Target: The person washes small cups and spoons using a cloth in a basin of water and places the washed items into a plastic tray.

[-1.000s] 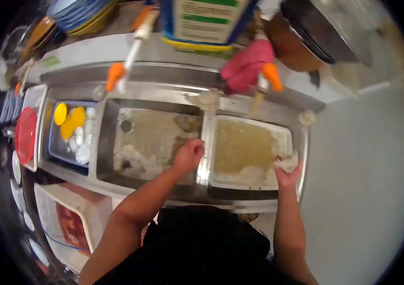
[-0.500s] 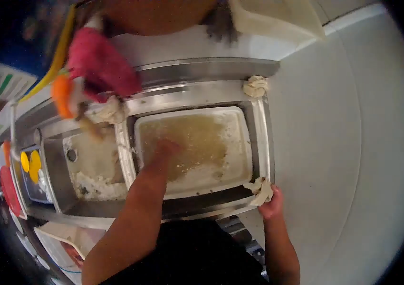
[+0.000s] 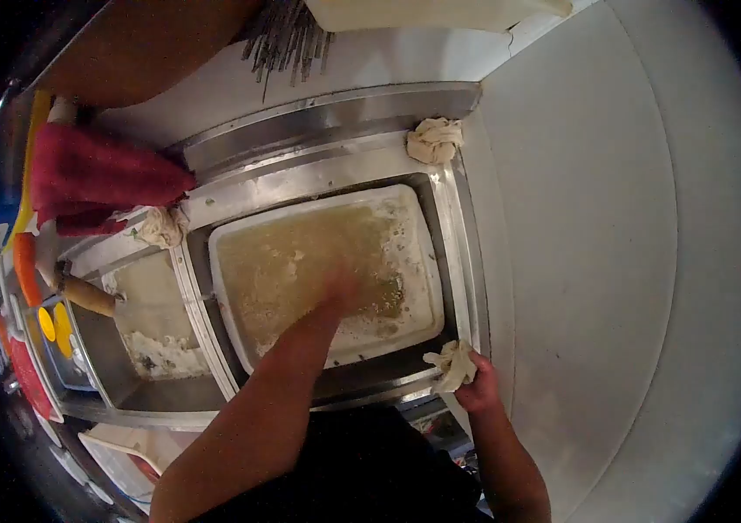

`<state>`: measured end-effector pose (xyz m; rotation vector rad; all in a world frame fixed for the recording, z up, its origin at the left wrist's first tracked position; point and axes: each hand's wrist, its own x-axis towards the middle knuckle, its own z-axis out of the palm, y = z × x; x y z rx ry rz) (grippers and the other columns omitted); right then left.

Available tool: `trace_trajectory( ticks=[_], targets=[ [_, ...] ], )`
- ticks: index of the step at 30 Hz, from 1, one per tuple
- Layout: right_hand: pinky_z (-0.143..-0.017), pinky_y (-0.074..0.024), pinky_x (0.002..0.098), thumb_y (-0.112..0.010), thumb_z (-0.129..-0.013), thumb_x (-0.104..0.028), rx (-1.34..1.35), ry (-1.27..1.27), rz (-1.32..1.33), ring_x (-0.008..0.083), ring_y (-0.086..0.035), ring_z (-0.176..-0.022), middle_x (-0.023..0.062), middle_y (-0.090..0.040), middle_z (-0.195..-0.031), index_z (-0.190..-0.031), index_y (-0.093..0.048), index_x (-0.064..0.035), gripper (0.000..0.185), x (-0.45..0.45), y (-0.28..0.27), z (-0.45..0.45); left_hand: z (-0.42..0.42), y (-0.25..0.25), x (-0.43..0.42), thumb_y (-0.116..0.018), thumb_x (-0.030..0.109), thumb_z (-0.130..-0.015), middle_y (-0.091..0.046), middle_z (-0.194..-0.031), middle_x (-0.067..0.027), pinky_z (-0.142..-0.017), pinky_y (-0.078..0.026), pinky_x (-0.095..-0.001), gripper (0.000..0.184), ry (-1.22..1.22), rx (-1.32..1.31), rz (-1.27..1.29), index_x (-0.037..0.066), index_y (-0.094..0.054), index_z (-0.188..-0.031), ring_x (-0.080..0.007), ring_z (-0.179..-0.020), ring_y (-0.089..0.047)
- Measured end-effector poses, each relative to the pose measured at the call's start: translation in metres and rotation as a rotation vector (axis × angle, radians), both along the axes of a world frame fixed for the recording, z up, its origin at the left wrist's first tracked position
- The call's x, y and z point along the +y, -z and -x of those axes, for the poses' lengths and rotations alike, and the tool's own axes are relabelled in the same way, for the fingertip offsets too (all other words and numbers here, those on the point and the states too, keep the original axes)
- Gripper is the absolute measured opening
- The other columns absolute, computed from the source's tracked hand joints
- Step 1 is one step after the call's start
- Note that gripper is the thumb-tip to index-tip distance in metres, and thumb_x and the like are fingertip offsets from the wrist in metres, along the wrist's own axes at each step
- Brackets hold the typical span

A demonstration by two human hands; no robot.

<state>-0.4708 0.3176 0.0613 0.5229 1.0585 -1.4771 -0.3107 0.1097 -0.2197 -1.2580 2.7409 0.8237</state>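
Note:
My left hand (image 3: pixel 344 286) is dipped in the murky brownish water of a white tub (image 3: pixel 430 324) set in the right sink basin. Its fingers are blurred and under the water, so their shape is hidden. At the sink's near right corner my right hand (image 3: pixel 479 388) is closed on a crumpled cream cloth (image 3: pixel 453 366). A second crumpled cloth (image 3: pixel 434 141) lies on the far right corner of the sink, and a third cloth (image 3: pixel 163 227) sits at the back of the divider between basins.
A dark pink towel (image 3: pixel 100 179) hangs at the upper left, above an orange-handled tap (image 3: pixel 26 268). Another basin (image 3: pixel 161 397) and a red basket (image 3: pixel 30 376) are on the left. A pale wall (image 3: pixel 580 218) rises on the right.
The view has swung toward the right end of the sink. My left hand has gone from the basin divider into the tub's water. My right hand keeps the cloth at the near right corner.

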Motion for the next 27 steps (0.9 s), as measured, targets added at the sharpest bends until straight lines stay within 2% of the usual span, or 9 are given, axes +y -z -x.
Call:
trace_trajectory(
  ticks=[1, 6, 13, 15, 18, 21, 23, 25, 27],
  targets=[
    [-0.091, -0.0445, 0.0447, -0.052, -0.085, -0.025, -0.007, 0.009, 0.012, 0.0315, -0.055, -0.104, 0.0133, -0.058, -0.109, -0.116, -0.051, -0.0013, 0.039, -0.003, 0.002, -0.002, 0.0, -0.01, 0.002, -0.054, 0.047, -0.08, -0.056, -0.115, -0.0217, -0.096, -0.04, -0.0415, 0.058, 0.055, 0.0, 0.163, 0.006, -0.054, -0.121, -0.0336, -0.109, -0.053],
    [-0.094, -0.0425, 0.0443, -0.051, -0.086, -0.023, -0.04, 0.007, -0.041, 0.0304, -0.055, -0.104, 0.0129, -0.059, -0.109, -0.113, -0.052, -0.003, 0.034, -0.002, 0.011, -0.003, 0.027, -0.004, -0.005, -0.063, 0.044, -0.075, -0.064, -0.099, -0.015, -0.084, -0.047, -0.0438, 0.052, -0.128, -0.136, -0.608, 0.005, -0.062, -0.109, -0.0311, -0.094, -0.06],
    [-0.092, -0.0439, 0.0437, -0.051, -0.087, -0.022, 0.014, 0.018, -0.088, 0.0303, -0.055, -0.105, 0.0128, -0.058, -0.113, -0.118, -0.05, -0.0035, 0.036, 0.003, 0.006, -0.008, 0.046, -0.006, 0.004, -0.066, 0.024, -0.075, -0.063, -0.073, -0.0147, -0.052, -0.049, -0.0401, 0.026, -0.065, 0.278, -0.72, 0.0, -0.063, -0.082, -0.0233, -0.06, -0.061],
    [-0.091, -0.0458, 0.043, -0.049, -0.088, -0.021, 0.024, 0.016, -0.074, 0.0297, -0.056, -0.105, 0.0127, -0.057, -0.115, -0.122, -0.048, -0.0036, 0.038, 0.006, 0.012, -0.007, 0.043, -0.007, 0.005, -0.063, 0.019, -0.077, -0.06, -0.066, -0.0136, -0.043, -0.046, -0.0375, 0.02, -0.766, 0.441, -1.341, -0.001, -0.059, -0.077, -0.0215, -0.05, -0.058],
    [-0.09, -0.0462, 0.0423, -0.05, -0.088, -0.021, -0.006, 0.001, -0.062, 0.0289, -0.057, -0.104, 0.0126, -0.058, -0.114, -0.121, -0.049, -0.004, 0.037, -0.003, 0.017, -0.014, 0.009, -0.084, -0.033, -0.059, 0.018, -0.082, -0.059, -0.066, -0.0105, -0.042, -0.045, -0.0383, 0.02, -0.378, 0.105, -1.198, -0.001, -0.058, -0.086, -0.0208, -0.049, -0.058],
    [-0.093, -0.0431, 0.0422, -0.053, -0.085, -0.023, 0.002, -0.048, -0.008, 0.028, -0.057, -0.103, 0.0111, -0.06, -0.109, -0.114, -0.053, -0.0048, 0.034, -0.022, 0.022, -0.028, -0.04, -0.056, -0.024, -0.052, 0.017, -0.086, -0.062, -0.071, -0.012, -0.049, -0.049, -0.0418, 0.019, -0.518, 0.317, -0.975, 0.0, -0.056, -0.092, -0.0266, -0.057, -0.062],
    [-0.089, -0.0453, 0.0396, -0.054, -0.084, -0.019, 0.0, -0.088, -0.076, 0.0264, -0.058, -0.099, 0.0096, -0.061, -0.108, -0.114, -0.054, -0.005, 0.033, -0.032, 0.031, -0.036, -0.07, -0.115, -0.042, -0.049, 0.017, -0.087, -0.063, -0.075, -0.0148, -0.055, -0.05, -0.0439, 0.019, -0.38, 0.114, -0.615, 0.001, -0.056, -0.095, -0.0304, -0.063, -0.063],
    [-0.084, -0.0477, 0.0373, -0.055, -0.082, -0.015, 0.555, -0.397, 0.037, 0.0239, -0.059, -0.095, 0.0083, -0.061, -0.105, -0.115, -0.054, -0.0061, 0.034, -0.028, 0.073, -0.042, -0.099, -0.173, -0.056, -0.047, 0.017, -0.087, -0.063, -0.079, -0.0177, -0.061, -0.051, -0.046, 0.019, -0.249, -0.095, -0.249, 0.002, -0.055, -0.098, -0.0342, -0.069, -0.064],
    [-0.08, -0.0472, 0.0311, -0.057, -0.077, -0.004, 0.121, -0.286, -0.072, 0.0192, -0.057, -0.1, 0.0067, -0.058, -0.109, -0.116, -0.051, -0.0072, 0.04, -0.08, 0.021, -0.056, -0.13, -0.206, -0.062, -0.046, 0.015, -0.085, -0.063, -0.083, -0.0211, -0.07, -0.05, -0.0483, 0.019, -0.149, -0.071, -0.06, 0.004, -0.055, -0.098, -0.0387, -0.078, -0.062]
  ],
)
